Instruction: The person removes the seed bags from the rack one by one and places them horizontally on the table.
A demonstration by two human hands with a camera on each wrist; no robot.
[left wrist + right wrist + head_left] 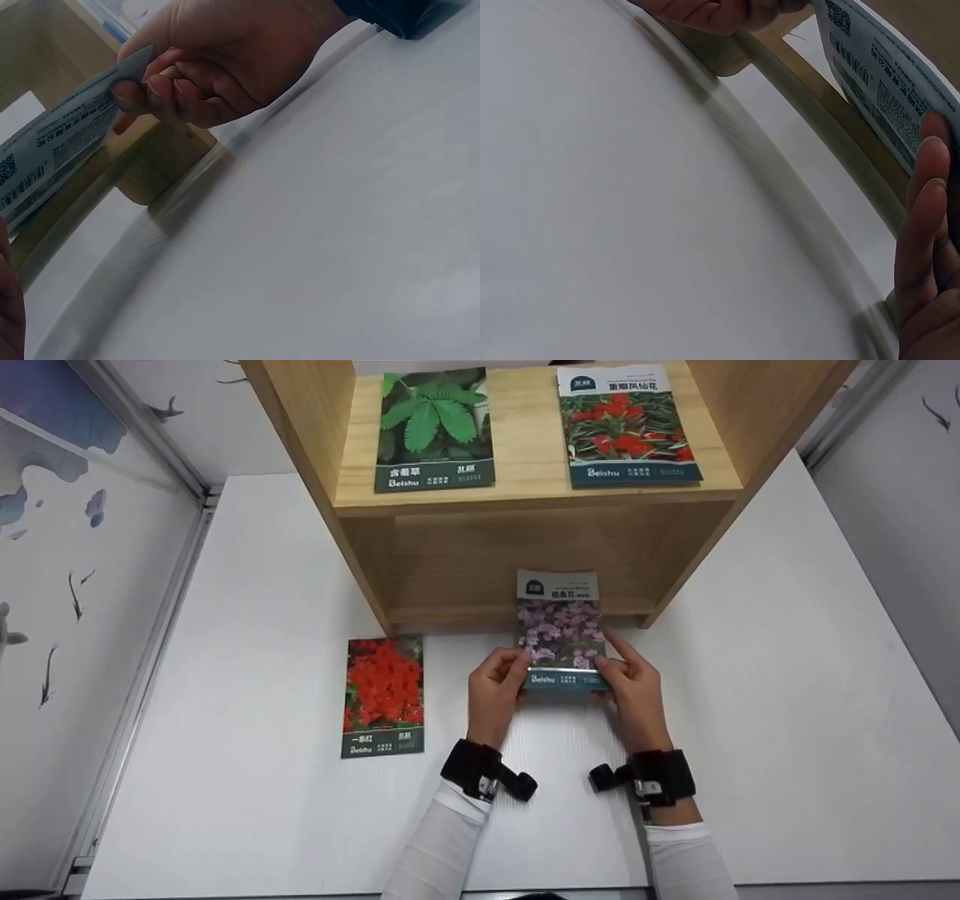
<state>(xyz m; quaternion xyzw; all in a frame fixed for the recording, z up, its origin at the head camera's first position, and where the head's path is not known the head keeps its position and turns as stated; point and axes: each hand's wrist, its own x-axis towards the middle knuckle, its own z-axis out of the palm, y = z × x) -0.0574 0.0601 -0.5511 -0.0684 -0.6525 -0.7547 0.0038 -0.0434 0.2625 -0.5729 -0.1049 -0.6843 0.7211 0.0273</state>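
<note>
Head view: I see left hand [495,694] and right hand [636,694], equally near, pinching packet [561,634] by lower sides; long axis twelve-to-six, far end toward shelf [465,555] at twelve.

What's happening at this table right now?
A person is holding a purple flower packet in front of a wooden shelf, with the left hand and the right hand pinching its lower sides. It is lifted off the table. A leaf packet and an orange-red flower packet lie on the upper board, and a bright red flower packet lies on the table to the left.
</note>
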